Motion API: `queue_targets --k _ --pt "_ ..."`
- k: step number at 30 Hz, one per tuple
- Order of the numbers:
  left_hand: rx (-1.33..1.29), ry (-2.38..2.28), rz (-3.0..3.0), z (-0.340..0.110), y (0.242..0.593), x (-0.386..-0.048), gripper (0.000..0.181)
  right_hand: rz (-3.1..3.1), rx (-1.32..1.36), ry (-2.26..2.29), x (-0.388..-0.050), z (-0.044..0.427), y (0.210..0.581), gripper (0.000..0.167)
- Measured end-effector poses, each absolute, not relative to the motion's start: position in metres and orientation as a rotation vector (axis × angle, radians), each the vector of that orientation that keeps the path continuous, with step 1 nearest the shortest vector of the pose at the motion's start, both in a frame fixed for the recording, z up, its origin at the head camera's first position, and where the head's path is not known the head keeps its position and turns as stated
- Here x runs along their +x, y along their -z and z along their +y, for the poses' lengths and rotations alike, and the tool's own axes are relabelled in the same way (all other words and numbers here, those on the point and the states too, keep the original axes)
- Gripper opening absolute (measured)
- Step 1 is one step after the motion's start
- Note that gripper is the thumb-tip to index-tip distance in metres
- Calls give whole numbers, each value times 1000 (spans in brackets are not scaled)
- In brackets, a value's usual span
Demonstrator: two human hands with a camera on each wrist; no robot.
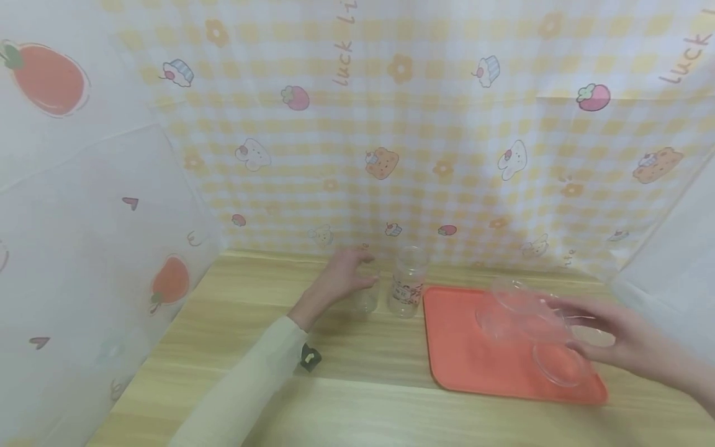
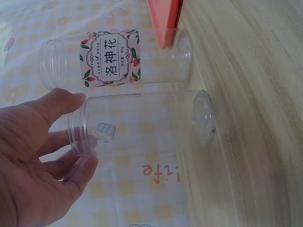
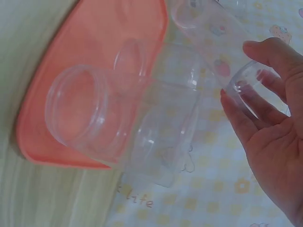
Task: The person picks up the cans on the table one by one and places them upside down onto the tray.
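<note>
My left hand (image 1: 341, 276) holds a clear plastic jar (image 2: 142, 123) by its open threaded rim, thumb on one side and fingers on the other. That jar stands upright on the table. Just right of it is a second clear jar (image 1: 408, 288), which bears a pink floral label (image 2: 111, 57). On the right, my right hand (image 1: 625, 332) grips one end of another clear jar (image 3: 218, 47), tilted over the red tray (image 1: 458, 360). Below it, more transparent jars (image 3: 78, 106) stand on the tray; their outlines overlap, so I cannot tell how many.
The wood-grain table (image 1: 357, 410) runs back to a yellow checked cloth (image 1: 424, 130) hanging behind it. White printed sheeting (image 1: 84, 248) closes off the left side. A dark bow (image 1: 310, 357) sits on the left sleeve's cuff.
</note>
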State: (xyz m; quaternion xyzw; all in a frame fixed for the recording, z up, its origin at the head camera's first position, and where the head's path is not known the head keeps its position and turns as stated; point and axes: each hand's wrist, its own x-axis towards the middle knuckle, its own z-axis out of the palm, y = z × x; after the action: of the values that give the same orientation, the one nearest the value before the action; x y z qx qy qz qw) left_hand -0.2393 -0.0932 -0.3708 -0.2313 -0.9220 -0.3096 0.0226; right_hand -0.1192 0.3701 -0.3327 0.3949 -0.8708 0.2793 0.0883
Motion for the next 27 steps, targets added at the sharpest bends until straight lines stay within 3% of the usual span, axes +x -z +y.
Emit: queue_targets --k 27 --pt "-727 927 -2857 -93 368 -239 49 -2708 1367 -274 -138 345 315 67"
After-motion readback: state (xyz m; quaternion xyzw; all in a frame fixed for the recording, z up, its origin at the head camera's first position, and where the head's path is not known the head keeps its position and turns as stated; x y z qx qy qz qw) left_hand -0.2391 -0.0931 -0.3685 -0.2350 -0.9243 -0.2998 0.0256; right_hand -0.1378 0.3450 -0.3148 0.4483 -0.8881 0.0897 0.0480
